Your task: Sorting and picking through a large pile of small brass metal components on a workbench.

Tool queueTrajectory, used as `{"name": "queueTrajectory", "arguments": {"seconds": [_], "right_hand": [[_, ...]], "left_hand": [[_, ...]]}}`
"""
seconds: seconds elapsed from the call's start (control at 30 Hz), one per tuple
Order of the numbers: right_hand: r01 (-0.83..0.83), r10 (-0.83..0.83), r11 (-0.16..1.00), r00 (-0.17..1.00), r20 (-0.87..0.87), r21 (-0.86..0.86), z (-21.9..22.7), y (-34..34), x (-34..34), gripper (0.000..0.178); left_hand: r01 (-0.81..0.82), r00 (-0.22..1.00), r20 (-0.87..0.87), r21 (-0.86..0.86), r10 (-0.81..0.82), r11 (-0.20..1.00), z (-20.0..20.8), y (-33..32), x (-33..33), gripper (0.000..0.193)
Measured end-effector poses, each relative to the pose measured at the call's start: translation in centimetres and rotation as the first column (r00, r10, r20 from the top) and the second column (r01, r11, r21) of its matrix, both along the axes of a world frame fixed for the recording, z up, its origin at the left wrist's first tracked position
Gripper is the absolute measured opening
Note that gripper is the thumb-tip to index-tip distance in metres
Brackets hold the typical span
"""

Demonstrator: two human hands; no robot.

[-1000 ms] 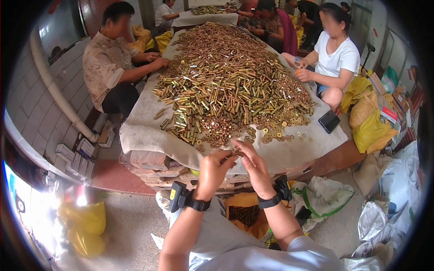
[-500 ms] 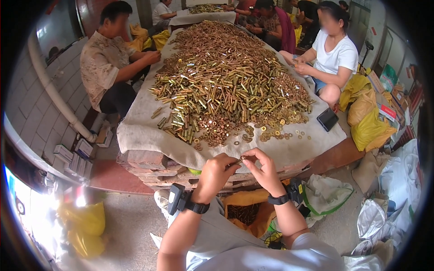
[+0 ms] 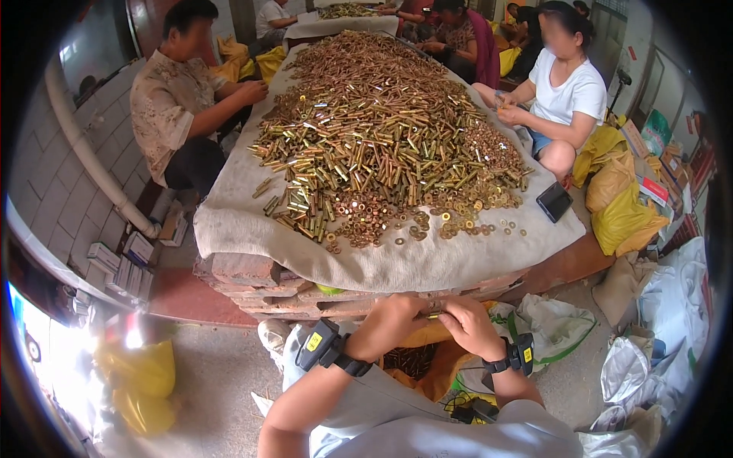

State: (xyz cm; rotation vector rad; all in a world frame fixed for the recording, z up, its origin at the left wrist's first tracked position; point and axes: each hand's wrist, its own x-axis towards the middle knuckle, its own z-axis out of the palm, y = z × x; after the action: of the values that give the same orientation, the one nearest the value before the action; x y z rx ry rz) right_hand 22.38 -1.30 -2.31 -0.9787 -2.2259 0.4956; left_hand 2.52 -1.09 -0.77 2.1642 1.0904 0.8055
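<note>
My left hand [image 3: 398, 320] and my right hand [image 3: 472, 330] meet low in front of the table's near edge, fingers closed together. Between their fingertips is a small brass-coloured bolt [image 3: 434, 314], mostly hidden by the fingers. Just beneath them, an orange bag [image 3: 450, 365] gapes at the top, with dark metal bolts [image 3: 412, 361] inside. Beyond my hands, a big heap of brass-coloured metal sleeves [image 3: 382, 145] covers the cloth-topped table [image 3: 252, 243]. Copper-coloured nuts [image 3: 359, 221] and flat washers [image 3: 458, 220] lie at the heap's near side.
A black phone [image 3: 554, 201] lies at the table's right corner. One person [image 3: 172, 107] sits at the left side, another [image 3: 565, 88] at the right; more people are at the far end. Stacked bricks [image 3: 259, 286] support the table. Yellow sacks [image 3: 622, 217] and white sacks [image 3: 672, 305] line the right.
Both my hands have come down and slightly right, from the table edge to over the orange bag, still together on the bolt. The person at left has shifted a little.
</note>
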Motion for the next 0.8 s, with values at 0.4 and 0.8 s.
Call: {"name": "queueTrajectory", "arguments": {"seconds": [0.4, 0.8], "right_hand": [[0.054, -0.162, 0.834, 0.975, -0.150, -0.550, 0.2, -2.2, 0.8, 0.032], [0.192, -0.141, 0.960, 0.961, 0.240, -0.205, -1.3, 1.8, 2.1, 0.030]], "left_hand": [[0.191, 0.981, -0.010, -0.063, -0.192, 0.979, 0.2, -0.1, -0.2, 0.022], [-0.606, 0.562, -0.256, 0.520, 0.787, 0.602, 0.2, 8.0, -9.1, 0.015]]}}
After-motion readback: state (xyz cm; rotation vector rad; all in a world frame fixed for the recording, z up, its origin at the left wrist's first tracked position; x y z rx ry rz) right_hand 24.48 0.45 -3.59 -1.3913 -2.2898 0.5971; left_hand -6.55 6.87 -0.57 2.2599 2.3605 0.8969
